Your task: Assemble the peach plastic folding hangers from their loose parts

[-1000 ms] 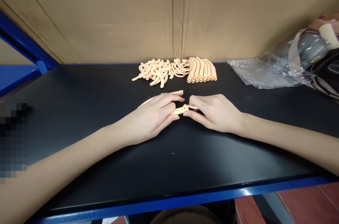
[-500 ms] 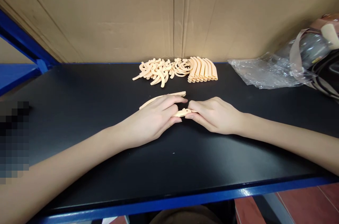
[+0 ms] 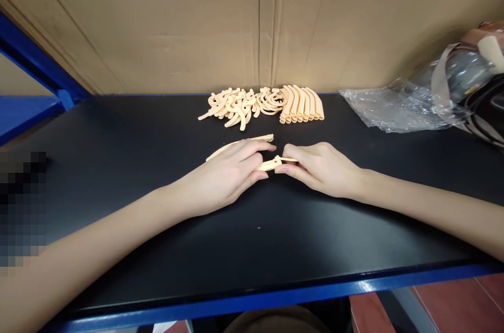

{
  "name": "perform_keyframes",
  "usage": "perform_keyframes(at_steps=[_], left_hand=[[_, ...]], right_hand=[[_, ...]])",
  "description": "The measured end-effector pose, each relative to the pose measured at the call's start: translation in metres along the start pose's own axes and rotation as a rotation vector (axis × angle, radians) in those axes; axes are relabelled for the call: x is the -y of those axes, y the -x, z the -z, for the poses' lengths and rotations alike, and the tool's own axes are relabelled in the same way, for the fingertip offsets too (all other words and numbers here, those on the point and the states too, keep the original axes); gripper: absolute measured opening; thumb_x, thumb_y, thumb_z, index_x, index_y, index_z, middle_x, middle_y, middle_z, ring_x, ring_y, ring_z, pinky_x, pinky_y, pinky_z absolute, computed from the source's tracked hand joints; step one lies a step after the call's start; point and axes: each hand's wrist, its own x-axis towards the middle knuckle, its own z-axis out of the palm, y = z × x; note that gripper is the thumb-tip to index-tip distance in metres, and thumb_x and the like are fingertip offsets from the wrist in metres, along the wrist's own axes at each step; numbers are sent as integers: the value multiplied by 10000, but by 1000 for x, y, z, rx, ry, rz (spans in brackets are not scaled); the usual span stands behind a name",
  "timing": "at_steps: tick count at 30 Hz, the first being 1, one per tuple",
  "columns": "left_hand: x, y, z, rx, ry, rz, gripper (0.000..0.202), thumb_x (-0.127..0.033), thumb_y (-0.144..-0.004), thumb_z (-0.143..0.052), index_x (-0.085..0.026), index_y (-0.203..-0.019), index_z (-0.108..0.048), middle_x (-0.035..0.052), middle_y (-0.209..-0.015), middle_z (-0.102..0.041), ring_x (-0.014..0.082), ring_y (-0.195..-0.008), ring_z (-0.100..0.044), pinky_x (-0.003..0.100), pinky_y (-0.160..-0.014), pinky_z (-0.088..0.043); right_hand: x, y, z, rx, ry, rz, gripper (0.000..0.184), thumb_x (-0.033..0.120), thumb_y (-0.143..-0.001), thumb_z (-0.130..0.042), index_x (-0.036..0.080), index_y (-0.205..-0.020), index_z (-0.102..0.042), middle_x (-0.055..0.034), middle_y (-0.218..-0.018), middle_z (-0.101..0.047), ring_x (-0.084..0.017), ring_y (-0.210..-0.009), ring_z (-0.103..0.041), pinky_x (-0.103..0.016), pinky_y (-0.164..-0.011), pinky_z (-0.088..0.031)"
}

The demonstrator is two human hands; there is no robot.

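Left to right, a long, curved, cream-coloured piece (image 3: 212,154), apparently plastic, lay near the middle of the bench, its centre hidden behind the left hand (image 3: 232,173), so contact between them could not be told. That hand was closed round a short, flattened, cream piece with a small hole near its end (image 3: 271,165), which showed between thumb and forefinger. The right hand (image 3: 321,170) pinched a thin, cream strip (image 3: 289,159) that met the holed end, midway between the bench's left and right edges. Work on this piece looked unfinished; whether the strip was seated could not be seen. Toward the far edge, a tangled heap of curved, cream pieces (image 3: 232,104) lay loose and a cluster of thin, cream, ring-like curves (image 3: 271,101) adjoined it, both apparently left to be handled. Beside them, a neat row of bent, cream pieces (image 3: 301,104) looked already set in order. As for the room, a blue metal frame (image 3: 43,60) rose past the far left corner, a tan cardboard wall (image 3: 177,23) stood behind the matt black bench top (image 3: 220,254), a crumpled, clear plastic bag (image 3: 389,107) covered the far right corner, and reddish floor tiles (image 3: 464,299) showed below the near edge.
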Motion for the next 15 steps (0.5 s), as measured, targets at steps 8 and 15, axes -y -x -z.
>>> perform_keyframes(at_steps=[8,15], left_hand=[[0,-2,-1,9,1,-24,251,-274,-1025,-376,-134,-955,-572,129,-1349,-503,241,-1353,-386,412,-1100,-397],[-1,-1,2,26,20,-7,248,-273,-1025,-377,-141,-945,-571,122,-1351,-501,242,-1343,-398,412,-1092,-403]], right_hand=[[3,1,0,3,227,77,590,450,-1085,-112,145,-807,-534,-3,-609,-524,-136,-452,-447,-263,-454,-231],[6,2,0,-24,370,108,586,403,-1095,-122,128,-824,-564,-25,-651,-558,-142,-514,-506,-271,-475,-249]])
